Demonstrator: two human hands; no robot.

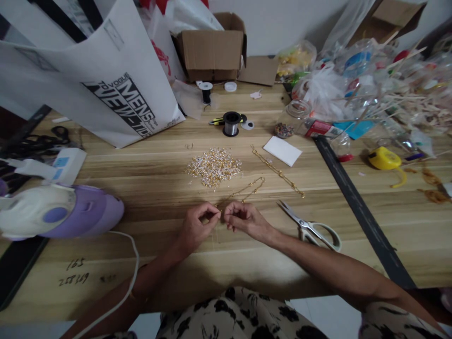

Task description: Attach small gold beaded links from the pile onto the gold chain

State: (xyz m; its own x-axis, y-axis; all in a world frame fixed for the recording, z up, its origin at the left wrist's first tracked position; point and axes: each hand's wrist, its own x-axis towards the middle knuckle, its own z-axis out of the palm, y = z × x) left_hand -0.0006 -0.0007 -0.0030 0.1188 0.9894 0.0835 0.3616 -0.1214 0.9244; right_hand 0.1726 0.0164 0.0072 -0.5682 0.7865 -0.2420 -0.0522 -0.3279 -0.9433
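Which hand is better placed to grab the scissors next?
Probably the right hand: it is nearer the scissors, which lie close beside the right forearm. The left hand is farther away, with the right hand between. What either hand holds is too small to tell.

Things on the surface (247, 268), placed around the bead pile (213, 168).
Before the pile are the left hand (197, 227) and, slightly right, the right hand (246, 220); one chain (250, 183) lies to its right front. Right of it lies a second chain (280, 173), with paper (282, 150) right and slightly behind, scissors (304, 224) right and before, and a tape measure (384, 158) far right. Behind it stand a wire spool (231, 125), then a thread spool (206, 97), then a box (213, 49). A carrier bag (106, 94) stands left and behind; an appliance (84, 209) lies left and before.
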